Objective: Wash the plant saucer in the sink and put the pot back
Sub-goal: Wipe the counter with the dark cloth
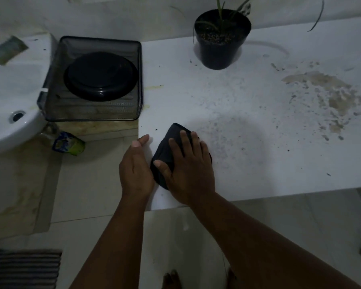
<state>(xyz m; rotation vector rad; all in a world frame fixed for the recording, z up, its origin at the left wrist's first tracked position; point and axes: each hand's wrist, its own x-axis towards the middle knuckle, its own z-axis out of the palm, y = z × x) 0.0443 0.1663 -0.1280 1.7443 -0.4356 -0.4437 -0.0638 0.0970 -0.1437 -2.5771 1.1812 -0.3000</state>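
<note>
Saucer (100,77), black and round, lies upside down in a mesh tray (96,113) at ten o'clock. Right hand (189,163) presses flat fingers (183,140) on a dark cloth (175,132), mostly hidden; left hand (134,163) fingers lie relaxed.

- I am finding no text, number or brand that can be read anywhere in this view.
- The blue and green packet (68,143) lying on the floor below the sink is showing printed colour patches, but its print is staying too small and too dim for me to make out a single letter.
</note>
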